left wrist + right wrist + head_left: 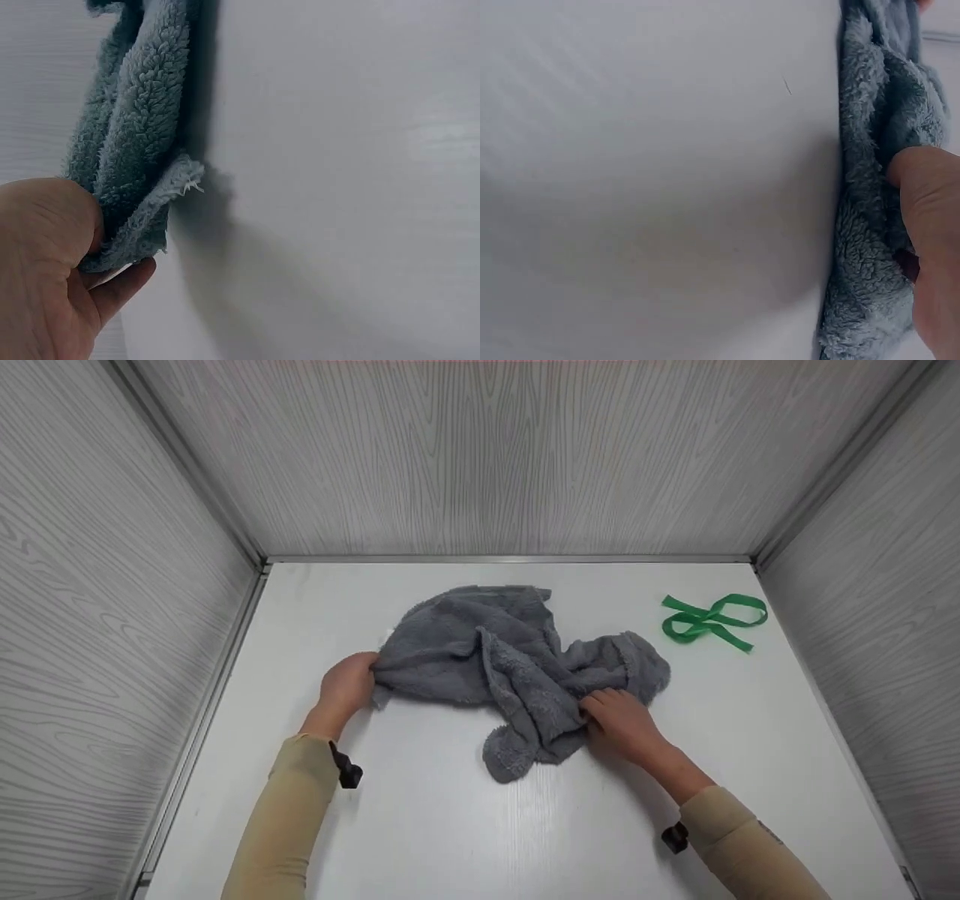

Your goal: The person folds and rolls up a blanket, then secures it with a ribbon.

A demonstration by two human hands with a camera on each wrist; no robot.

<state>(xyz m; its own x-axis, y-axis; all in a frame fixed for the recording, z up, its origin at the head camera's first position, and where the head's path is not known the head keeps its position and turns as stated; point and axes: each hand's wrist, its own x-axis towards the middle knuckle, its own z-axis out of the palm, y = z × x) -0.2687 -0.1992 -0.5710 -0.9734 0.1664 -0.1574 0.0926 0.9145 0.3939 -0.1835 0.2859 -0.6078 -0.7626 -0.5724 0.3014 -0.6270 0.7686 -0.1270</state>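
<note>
A crumpled grey fleece cloth (450, 656), thick and fluffy on one side, lies across the middle of the white table, with a rounded lobe sticking out at its near edge. My left hand (347, 686) pinches its left end. In the left wrist view a frayed corner of the fleece (146, 90) pokes out past the thumb and fingers of that hand (45, 262). Toward the right side of the bundle, my right hand (622, 724) grips a fold. The right wrist view shows the thumb pressed into the pile, with most fingertips hidden.
A looped green ribbon (712, 619) lies at the table's back right, apart from the fleece. Grey wood-grain panels enclose the table at the back (495, 457), left (112, 622) and right (862, 585). White tabletop (465, 840) shows in front of the bundle.
</note>
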